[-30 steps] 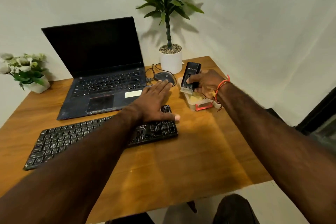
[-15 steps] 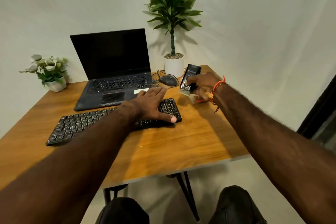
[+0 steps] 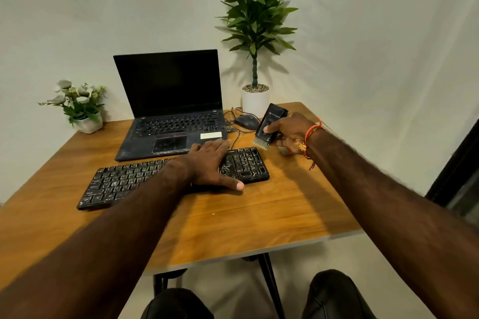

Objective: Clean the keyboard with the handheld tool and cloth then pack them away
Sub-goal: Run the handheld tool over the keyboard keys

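Observation:
A dusty black keyboard (image 3: 124,181) lies slantwise on the wooden table (image 3: 272,215). My left hand (image 3: 210,163) rests flat on its right half, fingers straight, thumb on the table by the front edge. My right hand (image 3: 287,132) grips a black handheld cleaning tool (image 3: 269,122) with a grey brush at its lower end, held just above the table past the keyboard's right end, thumb on its front. No cloth shows; my right hand hides the spot behind it.
An open black laptop (image 3: 171,122) stands behind the keyboard. A wired mouse (image 3: 246,121) and its cable lie to its right. A tall potted plant (image 3: 255,101) sits at the back, a small flower pot (image 3: 83,111) at the back left. My knees show below the table's front edge.
The camera pulled back and up, showing more of the table and wall. My right hand has brought the tool slightly nearer the keyboard's right end, covering the small box seen earlier. My left hand stays on the keyboard.

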